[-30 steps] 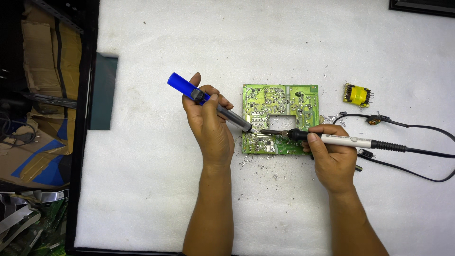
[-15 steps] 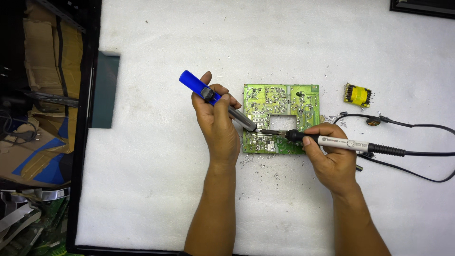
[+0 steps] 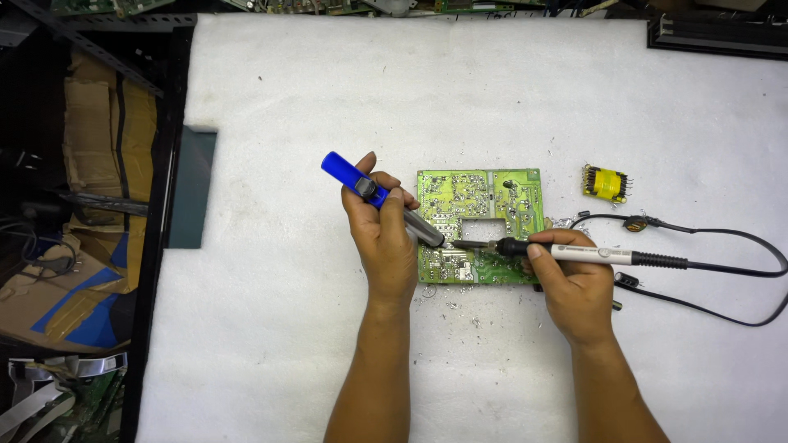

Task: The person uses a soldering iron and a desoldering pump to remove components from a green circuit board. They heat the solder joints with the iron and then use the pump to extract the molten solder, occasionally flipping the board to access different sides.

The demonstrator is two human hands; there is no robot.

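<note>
Shifted slightly rightward, the left hand (image 3: 384,238) grips a blue-capped solder pump (image 3: 382,199), tip on the green circuit board (image 3: 480,226). At its three o'clock, the right hand (image 3: 574,283) clasps a soldering iron (image 3: 566,252), tip meeting the pump's at the board's lower edge.

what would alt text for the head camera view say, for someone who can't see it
Seen from above, a left hand holds a blue-topped desoldering pump and a right hand a corded soldering iron, both tips meeting on a green circuit board lying on a white table. A small yellow transformer sits to the board's right.
</note>
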